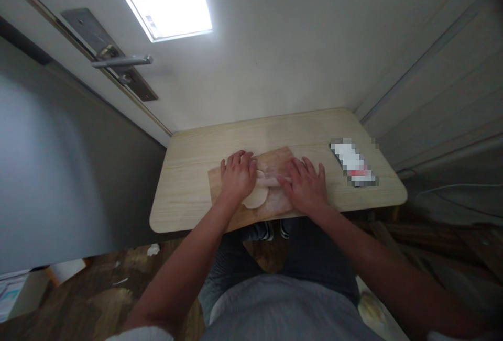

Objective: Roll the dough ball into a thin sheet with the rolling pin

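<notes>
A short, pale rolling pin (270,180) lies crosswise between my hands, its ends hidden under them. My left hand (238,173) is closed over the left end, fingers bent forward across it. At the other end, my right hand (306,184) also grips the pin, its thumb along the near side and its fingers somewhat apart. Beneath the pin, a thin, flat round of pale dough (256,197) shows partly, close to my left wrist. Both rest on a brown board or sheet (281,155) that looks dusted with flour and reaches the table's near edge.
The small light-wood table (188,173) stands against a white door with a metal handle (121,62). On its right side lies a phone (353,163) with a blurred screen. A grey panel (70,173) borders the left. Cables (451,186) run along the right wall.
</notes>
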The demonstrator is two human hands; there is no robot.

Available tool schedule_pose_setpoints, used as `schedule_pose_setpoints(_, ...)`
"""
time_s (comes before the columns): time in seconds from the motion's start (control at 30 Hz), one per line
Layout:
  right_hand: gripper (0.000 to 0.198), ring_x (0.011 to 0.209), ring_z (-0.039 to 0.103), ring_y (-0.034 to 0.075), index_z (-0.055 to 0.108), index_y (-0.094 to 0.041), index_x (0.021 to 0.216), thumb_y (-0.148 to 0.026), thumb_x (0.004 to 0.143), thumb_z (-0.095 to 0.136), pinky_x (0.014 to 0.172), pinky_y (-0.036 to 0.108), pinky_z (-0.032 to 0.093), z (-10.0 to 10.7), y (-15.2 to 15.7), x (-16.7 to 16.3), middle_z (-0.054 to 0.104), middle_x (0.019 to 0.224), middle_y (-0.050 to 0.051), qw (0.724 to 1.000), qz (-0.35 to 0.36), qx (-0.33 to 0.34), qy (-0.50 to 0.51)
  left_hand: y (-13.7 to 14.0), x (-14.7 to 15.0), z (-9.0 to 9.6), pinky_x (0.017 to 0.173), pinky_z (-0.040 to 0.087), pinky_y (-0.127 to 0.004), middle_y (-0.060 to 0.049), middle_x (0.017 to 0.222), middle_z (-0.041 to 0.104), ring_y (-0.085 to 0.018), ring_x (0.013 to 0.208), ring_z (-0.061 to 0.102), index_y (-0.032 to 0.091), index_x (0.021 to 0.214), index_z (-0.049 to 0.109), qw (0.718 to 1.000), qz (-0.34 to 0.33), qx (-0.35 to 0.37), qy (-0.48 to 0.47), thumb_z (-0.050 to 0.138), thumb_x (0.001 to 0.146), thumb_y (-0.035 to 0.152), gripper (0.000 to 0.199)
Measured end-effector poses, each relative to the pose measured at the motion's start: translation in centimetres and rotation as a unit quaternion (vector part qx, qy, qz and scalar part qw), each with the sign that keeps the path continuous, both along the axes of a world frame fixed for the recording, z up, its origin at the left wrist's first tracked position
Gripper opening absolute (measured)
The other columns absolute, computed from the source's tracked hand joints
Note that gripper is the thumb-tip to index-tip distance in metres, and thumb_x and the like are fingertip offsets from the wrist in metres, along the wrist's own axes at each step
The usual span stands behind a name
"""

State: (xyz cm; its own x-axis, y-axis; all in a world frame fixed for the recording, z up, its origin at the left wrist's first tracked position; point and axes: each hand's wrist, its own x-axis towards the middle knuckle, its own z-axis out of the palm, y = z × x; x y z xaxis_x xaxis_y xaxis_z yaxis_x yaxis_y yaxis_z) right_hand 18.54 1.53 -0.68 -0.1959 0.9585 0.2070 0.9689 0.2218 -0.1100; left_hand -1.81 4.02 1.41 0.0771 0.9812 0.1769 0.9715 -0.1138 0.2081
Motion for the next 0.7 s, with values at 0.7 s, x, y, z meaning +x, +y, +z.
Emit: schedule_pose_setpoints(0.7,0.07,0.145,0.03,0.031,0.031,-0.012,0.153,-0.054,0.099,0.04,0.117,0.059,0.011,-0.7,-7.7,0.5,0.041,0.154,0.017,0.997,0.046,0.034,0.047,-7.1,-0.3,-0.8,0.12,0.021,-0.054,-0.005,0.152,0.047,-0.027,0.143,0.036,0.025,0.143,0.049,0.999,-0.043,0.006,0.024,0.033,0.102,0.039,0.046)
